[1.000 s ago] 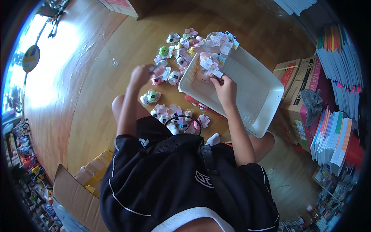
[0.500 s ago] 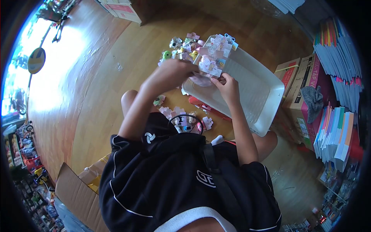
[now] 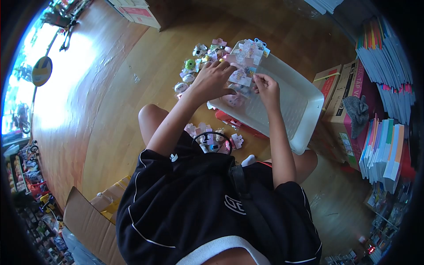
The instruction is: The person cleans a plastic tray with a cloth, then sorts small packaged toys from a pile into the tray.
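Note:
My left hand has its fingers apart and its thumb stretched out, hovering by the left end of a white plastic tray. Nothing shows in its grasp. Close to it are carded packets in clear plastic, overlapping at that end of the tray, with something pinkish below them. On their right side my right hand has thumb and fingertips pinched together beside the clear plastic; what they hold, if anything, is hidden. Left of the tray, small plush-like toys with pink cards lie in a pile.
More carded toys lie on the wooden floor between my legs, near a red object by the tray. Cardboard boxes and stacks of books stand at right. An open carton is at lower left.
My left hand has come off the packet's edge and spread its fingers. My right hand has moved up and right along the packet. More toys left of the tray show.

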Motion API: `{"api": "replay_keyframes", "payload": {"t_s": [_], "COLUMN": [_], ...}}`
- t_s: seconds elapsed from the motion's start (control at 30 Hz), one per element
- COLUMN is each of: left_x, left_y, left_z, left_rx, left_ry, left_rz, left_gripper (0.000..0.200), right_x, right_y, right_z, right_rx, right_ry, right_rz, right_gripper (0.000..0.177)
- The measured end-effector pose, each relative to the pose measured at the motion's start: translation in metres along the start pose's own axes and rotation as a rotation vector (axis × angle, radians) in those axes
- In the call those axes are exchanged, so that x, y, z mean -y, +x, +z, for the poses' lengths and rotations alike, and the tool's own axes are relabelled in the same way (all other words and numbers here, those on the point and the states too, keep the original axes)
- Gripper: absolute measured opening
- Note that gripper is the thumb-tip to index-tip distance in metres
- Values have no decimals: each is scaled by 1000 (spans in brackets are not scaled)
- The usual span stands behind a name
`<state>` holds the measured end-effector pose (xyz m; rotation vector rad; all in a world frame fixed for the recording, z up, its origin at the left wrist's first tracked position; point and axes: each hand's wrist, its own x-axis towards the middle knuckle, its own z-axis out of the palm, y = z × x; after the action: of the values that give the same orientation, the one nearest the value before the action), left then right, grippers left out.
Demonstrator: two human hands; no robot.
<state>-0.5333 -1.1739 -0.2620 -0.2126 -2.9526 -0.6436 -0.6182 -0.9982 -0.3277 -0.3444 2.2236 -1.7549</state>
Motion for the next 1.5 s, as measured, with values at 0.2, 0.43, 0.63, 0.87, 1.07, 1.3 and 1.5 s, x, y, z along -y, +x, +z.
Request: {"api": "replay_keyframes", "payload": {"t_s": [0.2,0.43,0.63,0.87,1.07,1.3,1.5], "left_x": [7,-6,-4,-6,2,11,13], "left_y": [21,-1,-24,-29,-25,-17,-12], "left_z": [22,9,23,31,33,40,40], "left_rx": [6,144,92,11,49,-9,-21], "left_ry": [-31,-79,-148,-192,-236,-333,-402], "left_rz": [143,121,159,102,119,110,109], "left_gripper": [65,46,35,35,31,26,28], "right_x": [-3,8,-14,1,-10,6,3], "right_y": [20,24,22,2,9,4,0], "right_z": [4,4,7,13,12,3,4], "right_rx": [122,216,255,271,284,364,225], "right_ry": [4,-116,-174,-170,-371,-356,-236], "right_rz": [22,67,-78,-96,-276,21,-229], "right_gripper": [17,25,25,34,45,45,36]}}
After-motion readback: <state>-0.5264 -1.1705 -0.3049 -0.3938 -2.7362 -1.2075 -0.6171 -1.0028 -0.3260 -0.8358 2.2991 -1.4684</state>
